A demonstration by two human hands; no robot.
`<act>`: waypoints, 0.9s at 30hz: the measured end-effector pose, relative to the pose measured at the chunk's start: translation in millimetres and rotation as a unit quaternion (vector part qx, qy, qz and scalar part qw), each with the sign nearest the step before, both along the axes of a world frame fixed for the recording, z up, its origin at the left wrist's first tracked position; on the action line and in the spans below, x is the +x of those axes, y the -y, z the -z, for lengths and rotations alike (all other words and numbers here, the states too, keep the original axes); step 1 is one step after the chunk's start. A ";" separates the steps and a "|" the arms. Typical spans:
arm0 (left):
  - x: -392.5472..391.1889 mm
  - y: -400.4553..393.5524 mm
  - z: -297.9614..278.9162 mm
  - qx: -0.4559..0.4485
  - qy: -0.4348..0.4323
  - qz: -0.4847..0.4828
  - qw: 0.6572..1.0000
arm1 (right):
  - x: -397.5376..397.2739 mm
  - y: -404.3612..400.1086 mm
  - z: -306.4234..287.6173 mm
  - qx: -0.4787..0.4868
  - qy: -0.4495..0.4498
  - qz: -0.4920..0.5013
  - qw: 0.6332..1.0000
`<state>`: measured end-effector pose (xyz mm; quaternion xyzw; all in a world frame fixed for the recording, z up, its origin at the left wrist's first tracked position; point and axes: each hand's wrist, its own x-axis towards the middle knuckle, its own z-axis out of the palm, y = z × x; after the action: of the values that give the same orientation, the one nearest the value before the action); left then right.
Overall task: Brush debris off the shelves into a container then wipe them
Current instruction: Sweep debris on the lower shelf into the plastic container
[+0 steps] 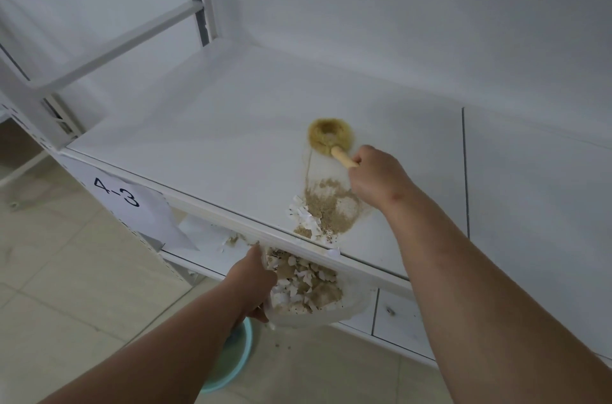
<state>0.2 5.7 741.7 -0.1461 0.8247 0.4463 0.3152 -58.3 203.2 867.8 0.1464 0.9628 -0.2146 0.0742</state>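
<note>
At frame centre, the right hand (374, 171) grips a round brush (331, 137) on the white shelf (198, 151), beyond a debris pile (326, 211). Lower down, the left hand (255, 284) holds what looks like a clear container (351, 307) of scraps under the shelf edge.

Brush set down behind a heap of debris, container held under the shelf edge.

The round brush (331, 136), yellowish bristles splayed flat on the white shelf (215, 138), has a pale wooden handle gripped in the right hand (377, 171). Nearer the front edge lies the debris (323, 213), tan crumbs mixed with white paper scraps. Just below that edge the left hand (256, 284) holds a clear container (351, 304), tilted and already part filled with the same scraps.
</note>
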 end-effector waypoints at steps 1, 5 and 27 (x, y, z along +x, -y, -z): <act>-0.1 0.9 1.3 0.001 0.002 0.000 1.000 | -2.3 3.4 2.9 -0.003 0.002 -0.008 1.000; 2.2 2.3 2.2 0.013 0.007 -0.007 1.000 | 34.8 16.7 -2.6 -0.006 0.030 -0.061 0.998; 11.5 -2.4 -7.2 0.028 0.035 -0.032 0.999 | 99.1 -3.5 10.6 -0.004 0.029 -0.058 0.998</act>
<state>11.7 8.1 748.9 -0.1790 0.7956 0.4734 0.3330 40.8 206.7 857.1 0.0964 0.9662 -0.2097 0.1148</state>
